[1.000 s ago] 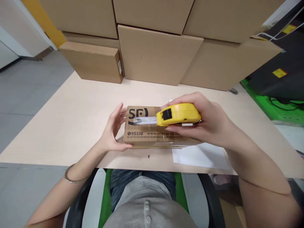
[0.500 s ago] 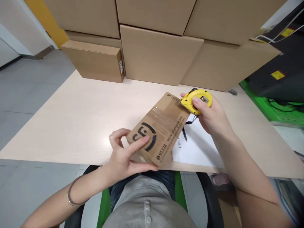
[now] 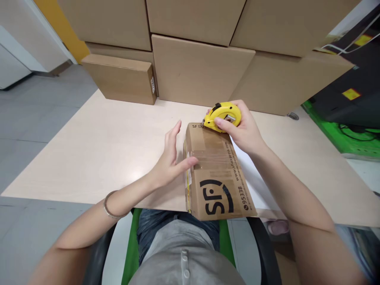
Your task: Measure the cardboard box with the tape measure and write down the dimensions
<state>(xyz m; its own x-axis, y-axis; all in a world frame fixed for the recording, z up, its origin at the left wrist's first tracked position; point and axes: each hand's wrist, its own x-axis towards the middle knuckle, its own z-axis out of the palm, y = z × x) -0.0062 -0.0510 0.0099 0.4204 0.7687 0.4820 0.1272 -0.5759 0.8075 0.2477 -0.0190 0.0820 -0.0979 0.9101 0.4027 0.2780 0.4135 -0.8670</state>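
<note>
A brown cardboard box (image 3: 218,174) printed with SF Express lettering lies near the front edge of the table, its near end just over the edge. Clear tape runs across its top, and a label shows on its left side. My left hand (image 3: 173,158) is open at the box's left side, fingers spread and thumb over the top edge. A yellow tape measure (image 3: 225,115) is in my right hand (image 3: 242,126), held over the far end of the box. I see no blade drawn out. White paper (image 3: 252,178) lies partly hidden under the box and my right forearm.
Large cardboard boxes (image 3: 198,71) are stacked along the back of the table. A flatter box (image 3: 121,79) stands at the back left. To the right are a green crate (image 3: 356,134) and dark equipment with yellow labels.
The box has turned from slanted to nearly straight and come down at the table's front edge. My left hand has let go of its near end and moved up. The tape measure has shifted left.
</note>
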